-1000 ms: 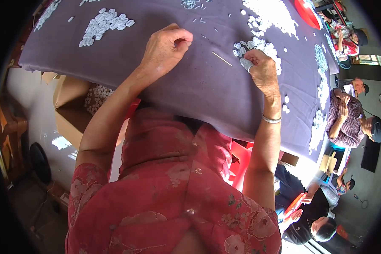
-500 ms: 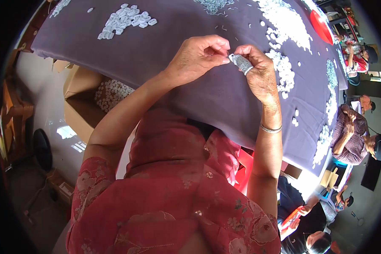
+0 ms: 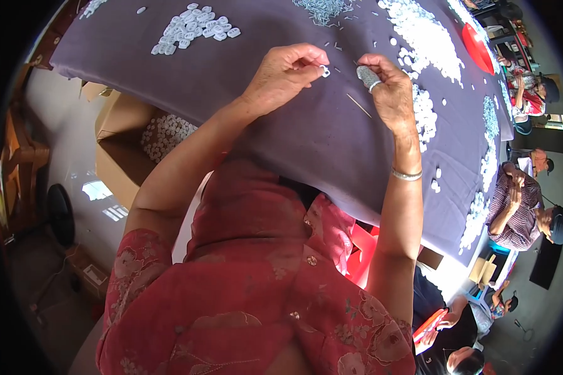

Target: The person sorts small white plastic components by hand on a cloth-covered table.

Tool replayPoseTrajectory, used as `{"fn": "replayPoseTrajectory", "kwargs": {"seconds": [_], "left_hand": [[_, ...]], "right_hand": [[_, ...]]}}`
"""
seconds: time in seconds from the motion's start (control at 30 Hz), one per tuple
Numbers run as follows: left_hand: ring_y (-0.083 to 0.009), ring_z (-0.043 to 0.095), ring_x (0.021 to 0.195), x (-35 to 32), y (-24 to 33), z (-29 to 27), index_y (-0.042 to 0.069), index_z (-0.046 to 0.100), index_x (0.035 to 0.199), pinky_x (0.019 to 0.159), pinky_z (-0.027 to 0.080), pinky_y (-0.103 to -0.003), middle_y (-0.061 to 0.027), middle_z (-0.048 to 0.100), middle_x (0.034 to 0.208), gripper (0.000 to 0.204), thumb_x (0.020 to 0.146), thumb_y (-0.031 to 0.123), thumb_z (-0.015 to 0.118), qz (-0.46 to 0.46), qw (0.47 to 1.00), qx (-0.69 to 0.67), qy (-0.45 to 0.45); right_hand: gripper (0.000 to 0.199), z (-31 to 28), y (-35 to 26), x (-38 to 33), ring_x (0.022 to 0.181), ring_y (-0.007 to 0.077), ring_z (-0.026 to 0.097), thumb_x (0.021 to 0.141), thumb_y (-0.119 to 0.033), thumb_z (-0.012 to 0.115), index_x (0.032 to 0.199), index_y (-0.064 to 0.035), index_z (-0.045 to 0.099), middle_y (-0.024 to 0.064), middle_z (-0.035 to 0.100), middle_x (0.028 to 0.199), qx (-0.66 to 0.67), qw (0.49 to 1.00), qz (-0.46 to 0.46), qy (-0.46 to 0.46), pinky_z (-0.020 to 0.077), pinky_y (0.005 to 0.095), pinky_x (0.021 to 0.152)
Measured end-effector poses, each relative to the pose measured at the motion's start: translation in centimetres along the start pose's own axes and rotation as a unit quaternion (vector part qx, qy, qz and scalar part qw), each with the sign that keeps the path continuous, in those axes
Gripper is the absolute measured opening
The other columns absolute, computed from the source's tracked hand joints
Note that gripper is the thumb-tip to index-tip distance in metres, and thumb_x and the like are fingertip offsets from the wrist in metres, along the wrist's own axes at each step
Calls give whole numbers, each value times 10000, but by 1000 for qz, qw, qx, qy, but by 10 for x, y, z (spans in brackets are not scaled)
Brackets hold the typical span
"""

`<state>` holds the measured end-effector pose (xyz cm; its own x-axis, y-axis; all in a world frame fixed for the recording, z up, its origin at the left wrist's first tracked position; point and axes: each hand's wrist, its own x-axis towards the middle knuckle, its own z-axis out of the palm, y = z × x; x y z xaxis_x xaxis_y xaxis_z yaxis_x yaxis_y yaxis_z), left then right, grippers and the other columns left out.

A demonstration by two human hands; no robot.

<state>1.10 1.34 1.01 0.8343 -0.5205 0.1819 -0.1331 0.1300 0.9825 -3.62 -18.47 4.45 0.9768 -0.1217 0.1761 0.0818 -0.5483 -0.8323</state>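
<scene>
My left hand [image 3: 281, 76] pinches a small white plastic clip [image 3: 325, 72] between thumb and fingertips, above the dark tablecloth. To its right, my right hand [image 3: 394, 97] is closed with thumb and finger together. A grey sparkly finger cover [image 3: 368, 78] sits on one of its digits. Something tiny may show at the fingertips, too small to make out. Beneath the hands lies a thin pale stick [image 3: 358, 105]. A few loose nails [image 3: 338, 45] are scattered just beyond, near a heap of small grey-green nails [image 3: 322, 9].
White clips form a group [image 3: 194, 28] at the far left and a large pile [image 3: 425, 40] at the right, near a red dish [image 3: 477, 49]. A cardboard box [image 3: 122, 147] of white pieces stands below the table's left edge. Several people sit along the right.
My hands have moved apart from where they met at the clip. The clip stays in my left hand, while my right hand has shifted slightly right. The thin stick now shows on the cloth.
</scene>
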Motion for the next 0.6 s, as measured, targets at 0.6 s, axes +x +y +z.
{"fn": "replayPoseTrajectory", "kwargs": {"seconds": [0.6], "left_hand": [[-67, 532, 695, 1, -1, 9, 44, 528, 1084, 585, 474, -223, -36, 587, 819, 277, 821, 55, 614, 27, 998, -34, 42]], "right_hand": [[155, 16, 1, 21, 616, 125, 526, 794, -58, 597, 923, 22, 624, 80, 614, 738, 51, 991, 59, -105, 431, 260, 565]]}}
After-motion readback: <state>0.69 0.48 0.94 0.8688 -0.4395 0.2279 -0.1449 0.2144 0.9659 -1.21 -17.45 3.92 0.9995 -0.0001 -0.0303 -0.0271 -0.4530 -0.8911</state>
